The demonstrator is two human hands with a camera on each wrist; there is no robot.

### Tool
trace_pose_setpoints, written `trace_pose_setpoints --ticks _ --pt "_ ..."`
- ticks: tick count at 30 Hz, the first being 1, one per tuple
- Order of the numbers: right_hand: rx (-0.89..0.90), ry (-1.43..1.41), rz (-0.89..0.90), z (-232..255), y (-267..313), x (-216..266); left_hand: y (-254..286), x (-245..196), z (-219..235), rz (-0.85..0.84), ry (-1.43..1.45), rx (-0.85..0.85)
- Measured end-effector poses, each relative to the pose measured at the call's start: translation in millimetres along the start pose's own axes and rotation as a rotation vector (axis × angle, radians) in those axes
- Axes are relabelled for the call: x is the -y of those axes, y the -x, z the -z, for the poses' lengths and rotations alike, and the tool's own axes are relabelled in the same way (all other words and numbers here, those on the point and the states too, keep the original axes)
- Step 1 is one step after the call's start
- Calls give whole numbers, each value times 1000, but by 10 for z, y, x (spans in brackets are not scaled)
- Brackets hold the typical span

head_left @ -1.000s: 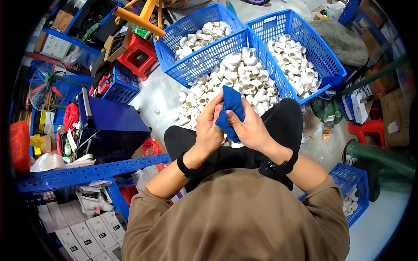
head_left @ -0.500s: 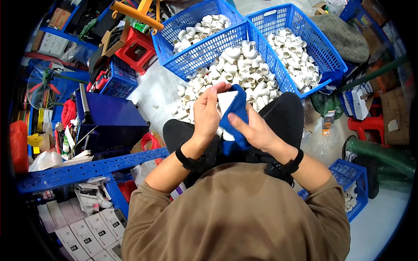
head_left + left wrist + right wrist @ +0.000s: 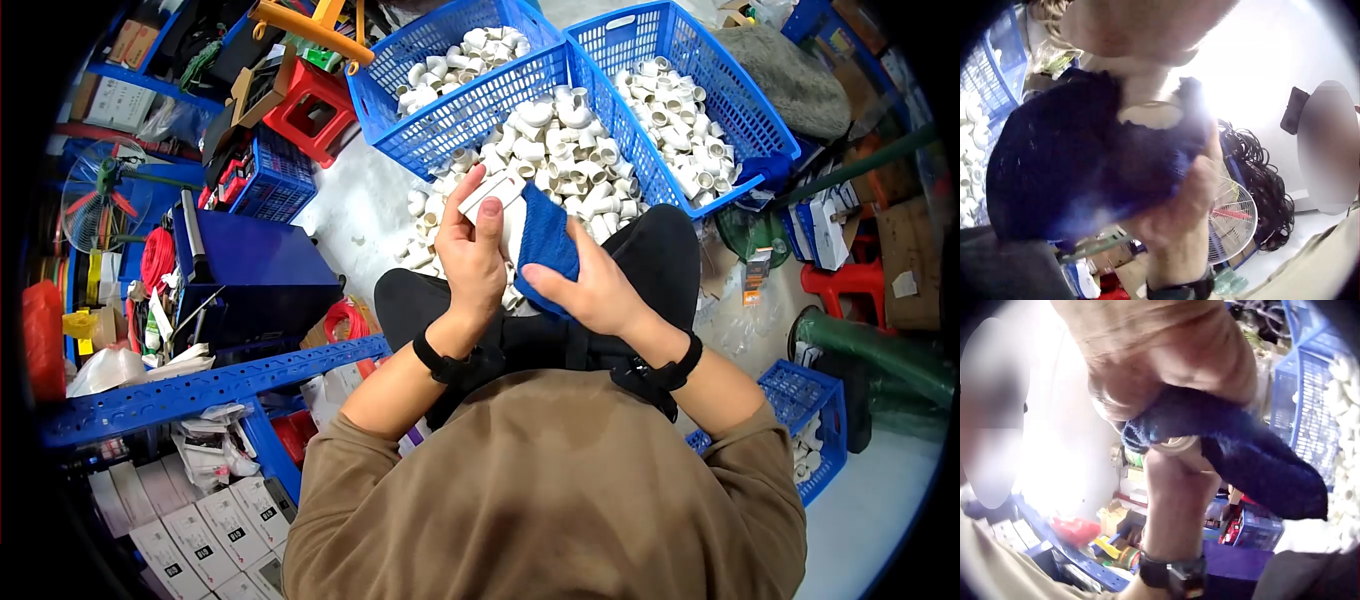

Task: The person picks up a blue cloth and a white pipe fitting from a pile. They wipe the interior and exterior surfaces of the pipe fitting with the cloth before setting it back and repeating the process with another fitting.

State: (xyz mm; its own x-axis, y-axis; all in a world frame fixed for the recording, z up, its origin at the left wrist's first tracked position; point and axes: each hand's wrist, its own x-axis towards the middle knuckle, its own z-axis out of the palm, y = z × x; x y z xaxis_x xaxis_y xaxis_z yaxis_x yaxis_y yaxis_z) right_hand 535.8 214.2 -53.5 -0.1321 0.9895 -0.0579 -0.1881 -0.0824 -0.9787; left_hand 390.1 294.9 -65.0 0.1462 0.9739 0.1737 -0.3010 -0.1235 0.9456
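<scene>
In the head view my left hand [image 3: 472, 255] grips a white plastic pipe fitting [image 3: 496, 192], thumb on the near side. My right hand [image 3: 598, 288] holds a blue cloth [image 3: 548, 238] against the fitting's right side, with the thumb lying over the cloth. In the left wrist view the fitting's round open end [image 3: 1150, 115] shows between folds of the cloth [image 3: 1079, 156]. The right wrist view shows the fitting's rim [image 3: 1175, 445] under the cloth [image 3: 1266, 462], which droops to one side. Cloth and fingers hide much of the fitting.
A heap of white pipe fittings [image 3: 560, 150] lies on the floor beyond the knees. Behind it stand two blue crates, left [image 3: 470, 112] and right [image 3: 745, 120], holding more fittings. A blue shelf beam [image 3: 220, 392] runs at the left; a smaller blue crate [image 3: 830, 455] sits at the right.
One second ago both hands held the cloth wrapped over the fitting. The cloth has since shifted right with the right hand, leaving the fitting's white side exposed in the left hand.
</scene>
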Motion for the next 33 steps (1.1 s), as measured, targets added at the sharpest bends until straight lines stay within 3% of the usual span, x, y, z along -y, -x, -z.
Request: trace_pose_setpoints --ticks 2,3,5,8,10,12,14,16,18,20,22,23,24,26,28,30,31,33 --pt "-273 617 215 -81 5 32 70 -47 -42 143 -115 -48" --pt "-367 757 478 -98 -49 -78 66 -31 -95 144 -115 -48" --pt "-424 787 560 -87 -96 -198 4 31 -220 312 174 -197" --pt "-526 783 641 -28 -166 -244 -17 23 -146 453 215 -120" --pt "-497 501 353 55 -184 -189 29 3 -113 462 221 -70" --pt "-549 342 301 99 -259 -194 42 44 -244 384 241 -138" --pt "-554 97 132 167 -399 -508 31 58 -228 349 252 -73" --pt "-312 -398 -298 159 -281 -102 5 114 -149 312 262 -8" --pt "-147 -597 -397 256 -265 -100 -62 215 -24 54 110 222" --pt "-91 -512 -383 326 -269 -264 -108 257 54 49 105 300" --pt "-608 363 404 183 -278 -262 -81 180 61 234 -38 233" --pt "-504 426 282 213 -150 -194 -17 204 7 354 -28 71" --pt "-431 606 229 241 -113 -208 -15 190 25 351 -27 71" --pt "-394 745 379 260 -111 -375 -25 157 83 577 -25 124" --pt "-412 633 351 186 -86 -377 -48 105 65 478 -156 67" --pt "-431 525 324 137 -100 -351 -103 199 114 102 -428 73" --pt "-505 541 353 119 -114 -325 -84 186 89 9 -422 56" --pt "-585 615 432 163 -142 -260 -119 80 47 24 -435 89"
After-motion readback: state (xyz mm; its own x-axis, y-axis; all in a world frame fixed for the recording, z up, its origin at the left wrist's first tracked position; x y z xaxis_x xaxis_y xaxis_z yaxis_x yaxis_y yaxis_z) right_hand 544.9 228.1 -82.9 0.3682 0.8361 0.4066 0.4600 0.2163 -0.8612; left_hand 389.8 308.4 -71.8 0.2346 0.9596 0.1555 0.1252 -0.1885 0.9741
